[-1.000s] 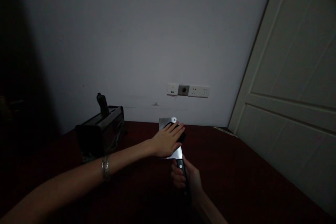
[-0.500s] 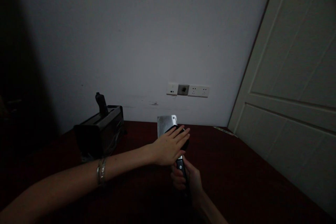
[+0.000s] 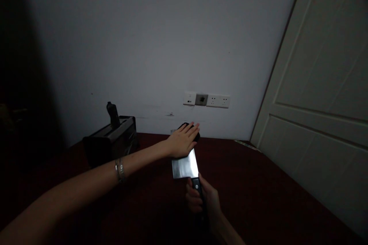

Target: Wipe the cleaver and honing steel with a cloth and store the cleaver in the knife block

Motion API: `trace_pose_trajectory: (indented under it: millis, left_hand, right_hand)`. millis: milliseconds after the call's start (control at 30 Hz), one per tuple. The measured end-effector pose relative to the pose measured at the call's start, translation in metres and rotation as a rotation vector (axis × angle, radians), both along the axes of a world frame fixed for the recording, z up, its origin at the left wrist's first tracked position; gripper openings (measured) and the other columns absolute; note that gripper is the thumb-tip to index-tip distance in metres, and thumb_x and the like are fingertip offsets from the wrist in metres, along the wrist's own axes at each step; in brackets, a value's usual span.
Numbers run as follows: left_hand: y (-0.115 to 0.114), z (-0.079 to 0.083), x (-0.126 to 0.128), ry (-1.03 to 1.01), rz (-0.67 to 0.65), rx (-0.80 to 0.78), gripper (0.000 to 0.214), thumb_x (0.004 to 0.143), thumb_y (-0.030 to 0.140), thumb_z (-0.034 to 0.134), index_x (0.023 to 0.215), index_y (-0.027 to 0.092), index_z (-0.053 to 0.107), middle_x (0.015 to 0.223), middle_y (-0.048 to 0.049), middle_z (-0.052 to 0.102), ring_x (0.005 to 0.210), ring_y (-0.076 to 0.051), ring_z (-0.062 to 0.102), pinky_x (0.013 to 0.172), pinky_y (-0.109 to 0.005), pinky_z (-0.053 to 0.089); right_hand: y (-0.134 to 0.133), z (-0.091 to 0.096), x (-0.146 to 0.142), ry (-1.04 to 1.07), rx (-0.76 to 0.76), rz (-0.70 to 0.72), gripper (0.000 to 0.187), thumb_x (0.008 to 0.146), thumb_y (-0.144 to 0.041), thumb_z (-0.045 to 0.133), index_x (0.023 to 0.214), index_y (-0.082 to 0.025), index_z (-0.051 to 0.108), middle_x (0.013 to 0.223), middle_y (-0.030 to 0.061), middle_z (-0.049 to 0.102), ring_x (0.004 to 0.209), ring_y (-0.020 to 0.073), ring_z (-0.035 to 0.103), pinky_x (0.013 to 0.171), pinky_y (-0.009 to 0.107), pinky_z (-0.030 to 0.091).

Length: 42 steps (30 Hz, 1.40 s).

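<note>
My right hand [image 3: 205, 199] is wrapped round the black riveted handle [image 3: 196, 187] of a cleaver, its broad steel blade [image 3: 185, 166] pointing away from me and shining brightly. Across the far part of the blade lies my left hand [image 3: 182, 141], fingers stretched out, holding a flat black pad with rounded edges [image 3: 197, 136] against the steel. That hand covers most of the pad, so its exact kind cannot be made out. Only a small bit of the blade's far end shows beyond it.
A dark slotted block [image 3: 109, 138] with one black handle [image 3: 113, 115] sticking up stands on the dark red table [image 3: 244, 187] at left. Behind are a wall with sockets [image 3: 206, 100] and, at right, a pale panelled door [image 3: 322, 115].
My left hand and the black pad have slid along the blade, from near the handle towards the far end. More of the blade by the handle now shows. My right hand keeps its grip.
</note>
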State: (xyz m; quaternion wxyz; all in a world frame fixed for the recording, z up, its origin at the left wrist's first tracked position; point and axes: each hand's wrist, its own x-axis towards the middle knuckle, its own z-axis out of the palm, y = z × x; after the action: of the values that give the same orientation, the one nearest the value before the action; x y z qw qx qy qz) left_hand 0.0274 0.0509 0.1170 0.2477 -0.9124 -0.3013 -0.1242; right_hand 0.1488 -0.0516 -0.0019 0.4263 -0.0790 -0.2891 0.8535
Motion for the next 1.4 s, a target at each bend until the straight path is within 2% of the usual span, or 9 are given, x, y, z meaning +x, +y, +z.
trace_pose_trajectory:
  millis: [200,433,733,933,1133,1300,1400]
  left_hand:
    - [0.02,0.012,-0.01,-0.043,-0.01,-0.013,0.058,0.091,0.042,0.015,0.138,0.009,0.019,0.146,-0.0115,0.014,0.135,-0.021,0.009,0.107,-0.036,0.013]
    - [0.03,0.022,-0.04,0.044,-0.078,-0.094,0.06,0.092,0.042,0.015,0.14,0.007,0.012,0.147,-0.0116,0.01,0.135,-0.018,0.008,0.109,-0.032,0.013]
    - [0.027,0.023,-0.062,0.042,-0.084,-0.125,0.06,0.092,0.042,0.016,0.139,0.005,0.012,0.147,-0.0138,0.006,0.135,-0.017,0.005,0.11,-0.031,0.011]
    - [0.02,0.018,-0.063,0.051,-0.088,-0.059,0.061,0.092,0.044,0.016,0.14,0.006,0.01,0.147,-0.0139,0.005,0.135,-0.019,0.001,0.109,-0.033,0.01]
    - [0.007,0.019,-0.06,0.066,-0.089,-0.086,0.06,0.092,0.042,0.017,0.139,0.005,0.012,0.147,-0.014,0.006,0.135,-0.019,0.0,0.109,-0.034,0.01]
    - [0.007,0.019,-0.066,-0.004,-0.14,-0.122,0.063,0.091,0.045,0.025,0.14,0.008,0.011,0.147,-0.0129,0.007,0.135,-0.02,0.005,0.11,-0.036,0.013]
    - [0.014,0.017,-0.069,-0.107,-0.196,-0.157,0.058,0.091,0.04,0.03,0.14,0.012,0.016,0.146,-0.012,0.016,0.134,-0.02,0.014,0.109,-0.037,0.019]
  right_hand:
    - [-0.002,0.003,-0.001,0.022,-0.024,-0.004,0.033,0.071,-0.044,0.063,0.07,-0.014,0.05,0.048,-0.0089,0.035,0.035,0.0012,0.018,0.032,0.014,0.012]
    - [-0.002,0.005,0.0,0.052,-0.009,0.001,0.032,0.073,-0.043,0.06,0.07,-0.013,0.051,0.048,-0.0081,0.035,0.035,0.0011,0.018,0.03,0.013,0.014]
    - [-0.001,0.008,0.004,0.088,0.01,0.034,0.03,0.075,-0.042,0.059,0.071,-0.013,0.053,0.049,-0.0081,0.034,0.036,0.0013,0.017,0.03,0.012,0.017]
    - [-0.002,0.007,0.004,0.109,-0.016,0.044,0.03,0.076,-0.04,0.058,0.072,-0.011,0.055,0.049,-0.0073,0.036,0.035,0.0011,0.02,0.029,0.012,0.019]
    - [-0.002,0.01,0.005,0.115,-0.017,0.044,0.029,0.077,-0.039,0.057,0.072,-0.011,0.056,0.049,-0.0071,0.036,0.035,0.0008,0.02,0.029,0.011,0.02]
    - [-0.003,0.013,0.005,0.106,-0.01,0.072,0.029,0.078,-0.04,0.056,0.073,-0.011,0.056,0.049,-0.0073,0.036,0.035,0.0011,0.02,0.029,0.011,0.02]
    - [-0.003,0.012,0.006,0.1,-0.005,0.078,0.03,0.078,-0.041,0.055,0.073,-0.011,0.055,0.049,-0.0072,0.036,0.035,0.0011,0.019,0.029,0.012,0.02]
